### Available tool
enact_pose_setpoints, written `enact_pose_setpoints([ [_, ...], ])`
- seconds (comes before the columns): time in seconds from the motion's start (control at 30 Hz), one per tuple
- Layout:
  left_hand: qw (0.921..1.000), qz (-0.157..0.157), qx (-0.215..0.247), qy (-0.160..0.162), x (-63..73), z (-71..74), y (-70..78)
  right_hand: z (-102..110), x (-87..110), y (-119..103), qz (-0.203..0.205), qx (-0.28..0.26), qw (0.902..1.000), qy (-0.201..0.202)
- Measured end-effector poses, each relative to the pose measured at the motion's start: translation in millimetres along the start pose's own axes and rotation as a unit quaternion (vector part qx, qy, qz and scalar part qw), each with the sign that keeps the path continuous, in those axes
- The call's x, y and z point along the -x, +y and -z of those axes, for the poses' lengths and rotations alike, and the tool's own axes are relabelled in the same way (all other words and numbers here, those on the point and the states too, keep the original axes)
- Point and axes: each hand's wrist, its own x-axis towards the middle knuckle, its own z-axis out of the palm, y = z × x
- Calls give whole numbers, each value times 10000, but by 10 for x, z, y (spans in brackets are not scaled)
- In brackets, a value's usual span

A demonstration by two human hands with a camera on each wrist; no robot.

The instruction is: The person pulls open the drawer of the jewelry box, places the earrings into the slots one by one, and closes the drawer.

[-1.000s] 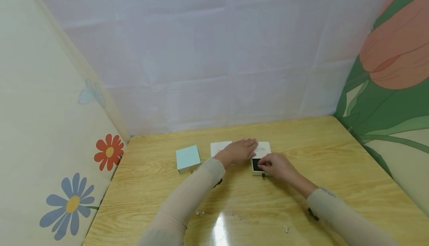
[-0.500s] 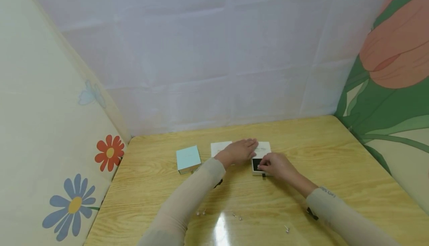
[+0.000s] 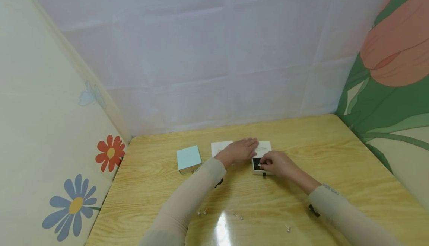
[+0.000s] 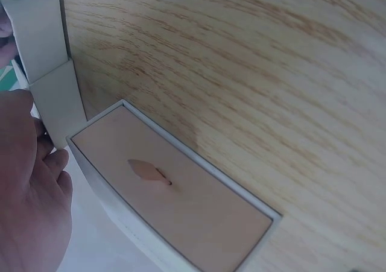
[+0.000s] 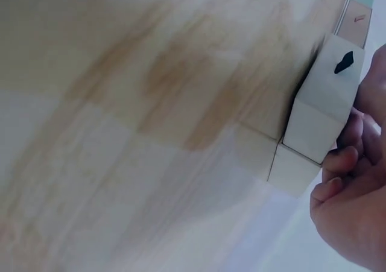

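A small white jewelry box has its drawer pulled out toward me, with a black insert inside. My left hand holds the box's sleeve from its left side, the thumb near the front. Over the drawer, my right hand pinches a small silver earring between thumb and forefinger, right at the insert. The right wrist view shows the drawer's front with a black pull tab; the right fingertips are partly hidden behind it.
A second white box with a peach-coloured top and a small tab stands left of the first, partly under my left forearm. Farther left sits a light blue box. Several small silver earrings lie along the front of the wooden table.
My left hand stays on the box. The right fingers shift slightly over the black insert, and the silver piece shows more clearly at their tips now.
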Motion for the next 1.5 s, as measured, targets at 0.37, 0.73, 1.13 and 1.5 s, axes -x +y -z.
enact_pose_setpoints([
  [0.37, 10000, -41, -59, -17, -6, -6, -10, 26, -13, 25, -46, -93, 9997, -243],
  [0.73, 9999, -53, -81, 34, -9, -13, -15, 7, -31, 36, 94, 0, 9999, -124],
  [1.13, 9999, 48, 82, -54, -11, -36, -22, -37, -40, 22, 22, 35, 9999, -149],
  [1.5, 9999, 84, 103, -52, 7, -18, -11, -39, -35, 27, -67, 13, 9999, -115],
])
